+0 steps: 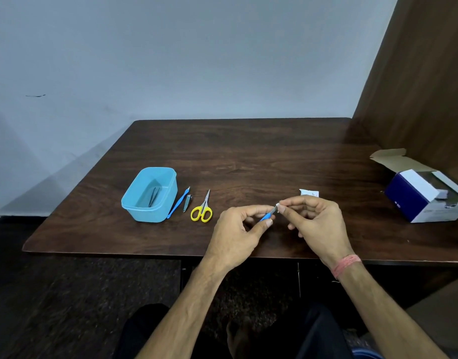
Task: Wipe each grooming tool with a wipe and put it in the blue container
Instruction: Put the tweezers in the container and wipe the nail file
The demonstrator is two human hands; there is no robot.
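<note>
Left hand point(239, 226): pinches blue-handled tool point(266, 215).
Right hand point(317, 221): pinches wipe point(277, 204) (on tool's tip).
Blue container point(150, 195): holds tweezers point(153, 196).
Beside container: scissors point(202, 209), nail clipper point(187, 203).

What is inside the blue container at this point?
The blue container holds one dark slim metal tool, probably tweezers, lying on its floor. The near wall hides a strip of the floor, so anything small there cannot be seen.

Dim, soft light; wide-angle edge distortion
</note>
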